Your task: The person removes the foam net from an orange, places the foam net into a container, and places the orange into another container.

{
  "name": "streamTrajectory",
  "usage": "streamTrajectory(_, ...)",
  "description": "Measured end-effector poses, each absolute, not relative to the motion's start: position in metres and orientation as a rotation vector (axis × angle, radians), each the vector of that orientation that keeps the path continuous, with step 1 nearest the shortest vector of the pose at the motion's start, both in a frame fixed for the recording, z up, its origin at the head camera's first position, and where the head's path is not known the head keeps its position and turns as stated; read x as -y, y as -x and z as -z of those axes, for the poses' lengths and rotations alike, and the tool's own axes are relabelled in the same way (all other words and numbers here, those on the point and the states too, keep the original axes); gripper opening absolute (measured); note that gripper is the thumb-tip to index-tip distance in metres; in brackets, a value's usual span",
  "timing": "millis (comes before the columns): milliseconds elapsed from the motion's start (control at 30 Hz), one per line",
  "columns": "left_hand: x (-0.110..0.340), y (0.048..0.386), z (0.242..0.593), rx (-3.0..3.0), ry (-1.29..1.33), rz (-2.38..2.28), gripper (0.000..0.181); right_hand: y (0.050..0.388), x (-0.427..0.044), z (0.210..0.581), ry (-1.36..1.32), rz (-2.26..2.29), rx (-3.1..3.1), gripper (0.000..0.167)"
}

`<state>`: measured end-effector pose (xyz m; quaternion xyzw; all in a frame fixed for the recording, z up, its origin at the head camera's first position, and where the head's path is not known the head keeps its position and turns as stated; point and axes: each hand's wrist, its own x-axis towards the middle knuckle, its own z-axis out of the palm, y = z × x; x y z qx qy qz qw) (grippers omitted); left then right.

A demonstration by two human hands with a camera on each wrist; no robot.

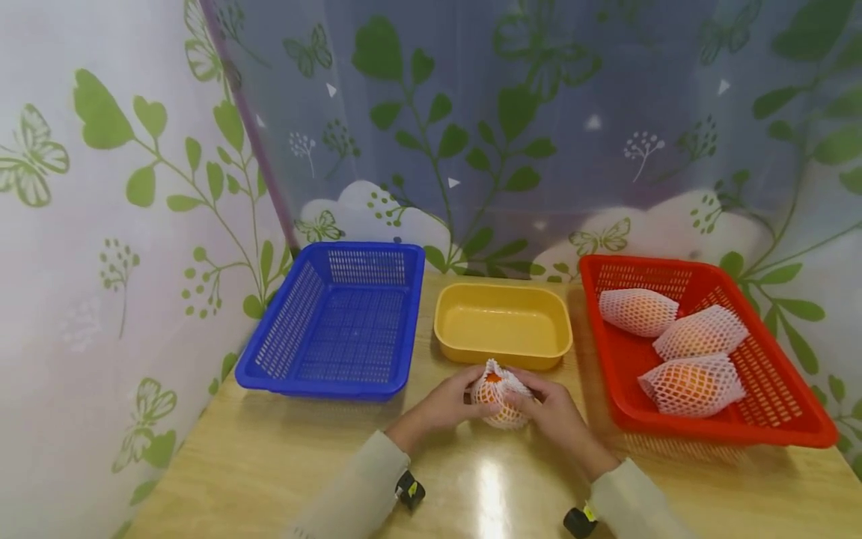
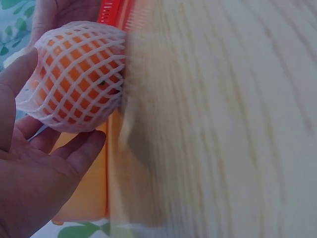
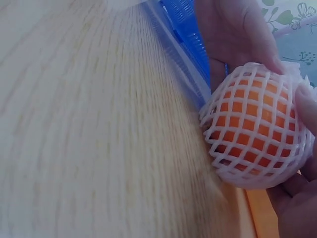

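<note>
Handling of an orange fruit (image 1: 494, 379) in a white foam net (image 1: 505, 421), seen across a wooden table (image 1: 269, 464). The step in hand appears to be working the net at its mouth, where a patch of bare orange shows below a raised peak of foam; whether the net is being drawn on or off cannot be told. The next move seems to call for one hand to steady the fruit while the other shifts the net, with a light grip, since foam of this kind may stretch or tear.

From left to right: a blue basket (image 1: 323, 388) with slotted walls stands well apart from the fruit and holds nothing visible. The left hand (image 1: 444, 402) is curled about the fruit's left side, its thumb at the front on the net and its fingers farther round. The fruit lies between the two hands, touched by both, just in front of a yellow tub (image 1: 501, 323); whether it also rests on the table is unclear. The right hand (image 1: 554, 409) clasps the opposite side, thumb likewise forward. At far right, a red basket (image 1: 727, 428) contains three netted fruits (image 1: 690, 387).
</note>
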<state>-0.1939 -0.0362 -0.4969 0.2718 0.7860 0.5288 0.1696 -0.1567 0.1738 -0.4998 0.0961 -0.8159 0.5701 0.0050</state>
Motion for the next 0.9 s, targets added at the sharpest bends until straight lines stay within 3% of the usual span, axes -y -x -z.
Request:
streamTrajectory(300,0.033,0.189,0.496,-2.144,-0.748,-1.590,0.065,0.154,-0.173,0.504,-0.205,-1.858,2.413,0.035)
streamTrajectory(667,0.033,0.191,0.493,-2.215,-0.747,-1.559,0.051,0.155,-0.165,0.495,-0.101,-1.808,2.358,0.024)
streamTrajectory(900,0.033,0.191,0.493,-2.329,-0.763,-1.491,0.050,0.157,-0.167,0.494,-0.105,-1.798,2.397,0.027)
